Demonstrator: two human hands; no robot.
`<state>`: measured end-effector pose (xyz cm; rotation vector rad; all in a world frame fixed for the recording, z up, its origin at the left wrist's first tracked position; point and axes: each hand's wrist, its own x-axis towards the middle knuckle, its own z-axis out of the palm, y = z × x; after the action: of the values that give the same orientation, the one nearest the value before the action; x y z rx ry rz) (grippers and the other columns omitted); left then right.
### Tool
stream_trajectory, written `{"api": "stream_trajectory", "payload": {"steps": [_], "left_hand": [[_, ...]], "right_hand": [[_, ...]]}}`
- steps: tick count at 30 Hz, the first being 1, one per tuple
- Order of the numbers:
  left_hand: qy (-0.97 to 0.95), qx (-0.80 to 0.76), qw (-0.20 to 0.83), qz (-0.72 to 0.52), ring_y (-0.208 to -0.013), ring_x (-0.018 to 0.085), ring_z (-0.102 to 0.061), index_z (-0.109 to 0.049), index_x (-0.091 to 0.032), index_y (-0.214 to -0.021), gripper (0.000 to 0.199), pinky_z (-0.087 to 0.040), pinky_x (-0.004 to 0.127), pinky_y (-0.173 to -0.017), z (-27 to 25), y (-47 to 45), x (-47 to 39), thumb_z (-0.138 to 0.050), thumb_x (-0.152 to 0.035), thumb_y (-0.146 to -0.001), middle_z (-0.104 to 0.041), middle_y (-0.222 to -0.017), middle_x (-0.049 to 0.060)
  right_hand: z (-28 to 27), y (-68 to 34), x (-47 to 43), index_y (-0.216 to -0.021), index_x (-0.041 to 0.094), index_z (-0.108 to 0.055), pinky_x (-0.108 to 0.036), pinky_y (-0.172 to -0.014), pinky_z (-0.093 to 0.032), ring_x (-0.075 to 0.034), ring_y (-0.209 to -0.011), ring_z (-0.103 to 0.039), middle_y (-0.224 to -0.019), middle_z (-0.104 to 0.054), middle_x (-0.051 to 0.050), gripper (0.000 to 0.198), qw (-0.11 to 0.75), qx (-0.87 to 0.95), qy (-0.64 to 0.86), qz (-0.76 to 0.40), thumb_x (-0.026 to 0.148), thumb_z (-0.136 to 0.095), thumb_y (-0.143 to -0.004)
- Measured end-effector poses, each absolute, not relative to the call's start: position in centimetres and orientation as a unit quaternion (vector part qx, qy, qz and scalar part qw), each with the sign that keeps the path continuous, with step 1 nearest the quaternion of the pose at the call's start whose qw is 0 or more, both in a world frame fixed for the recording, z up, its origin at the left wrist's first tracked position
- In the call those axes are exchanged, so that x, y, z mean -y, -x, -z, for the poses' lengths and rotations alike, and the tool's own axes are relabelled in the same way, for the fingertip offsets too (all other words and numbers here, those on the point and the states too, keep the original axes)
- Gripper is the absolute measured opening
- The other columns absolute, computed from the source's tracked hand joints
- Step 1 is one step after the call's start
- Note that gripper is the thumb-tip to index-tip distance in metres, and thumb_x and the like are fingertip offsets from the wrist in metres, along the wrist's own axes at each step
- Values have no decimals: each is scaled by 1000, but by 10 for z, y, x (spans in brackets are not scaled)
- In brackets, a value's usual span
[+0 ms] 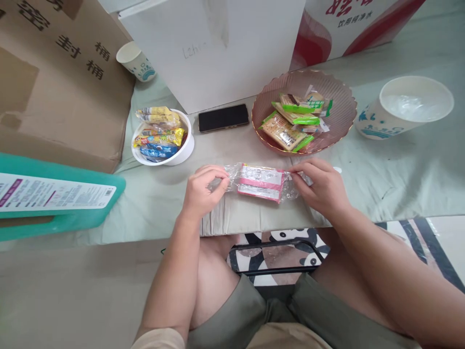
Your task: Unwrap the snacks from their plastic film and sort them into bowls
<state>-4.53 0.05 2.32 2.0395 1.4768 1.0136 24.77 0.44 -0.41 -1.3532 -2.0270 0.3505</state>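
Note:
Close to the table's front edge lies a small pink-and-white printed packet (pixel 260 183) inside a clear plastic wrapper (pixel 234 172). My left hand (pixel 206 189) pinches the wrapper's left end between thumb and fingers. At the other end, my right hand (pixel 319 184) has its fingers closed on the clear plastic. The wrapper stretches between both hands, with the printed packet in the middle. Just beyond it are a white bowl (pixel 188 148) of wrapped snacks, a black phone (pixel 223 118) and a pinkish ribbed glass bowl (pixel 345 109) holding several wrapped crackers (pixel 285 131).
A large cardboard box (pixel 72 106) and a teal container (pixel 109 179) stand on the left. White box (pixel 232 53) and red-white carton (pixel 327 36) line the back. One paper cup (pixel 136 60) is at back left, another (pixel 385 114) at right, with clear plastic inside.

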Motion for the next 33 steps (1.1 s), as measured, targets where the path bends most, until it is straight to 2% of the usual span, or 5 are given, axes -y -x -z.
{"api": "stream_trajectory", "payload": {"steps": [8,14,20,23,33], "left_hand": [[-772,-519,235,-284,-117,25,-66,-72,-22,-100,23,-50,42,-106,-19,50,-2,-73,-30,-78,-73,-121,8],[-706,-582,229,-332,-84,18,-71,-71,-21,-86,15,-56,32,-85,-18,55,-2,-58,-26,-90,-76,-85,3],[-766,-538,254,-244,-123,27,-62,-74,-24,-102,29,-48,44,-109,-16,58,-4,-77,-28,-73,-72,-125,7],[-743,-551,264,-273,-100,22,-70,-74,-23,-84,9,-54,39,-95,-15,57,-6,-66,-26,-84,-77,-103,6],[-684,-573,232,-387,-73,16,-66,-71,-20,-72,12,-52,30,-68,-21,54,-4,-65,-27,-80,-76,-80,5]], "right_hand": [[-1,-244,-1,-104,26,-66,-45,-83,-50,-29,-95,-66,-101,-70,-10,17,367,791,469,-139,35,-64,-90],[8,-248,-1,-114,25,-67,-48,-88,-52,-31,-109,-66,-122,-69,-12,24,281,839,430,-181,35,-63,-92],[4,-253,-1,-114,25,-67,-49,-88,-54,-31,-106,-67,-119,-69,-12,28,300,831,430,-188,38,-67,-89],[4,-254,1,-114,25,-66,-52,-89,-52,-34,-111,-66,-124,-68,-13,32,274,845,425,-177,39,-70,-86],[4,-254,-1,-88,27,-59,-43,-79,-53,-27,-89,-69,-94,-74,-7,6,339,770,515,-163,23,-55,-91]]}}
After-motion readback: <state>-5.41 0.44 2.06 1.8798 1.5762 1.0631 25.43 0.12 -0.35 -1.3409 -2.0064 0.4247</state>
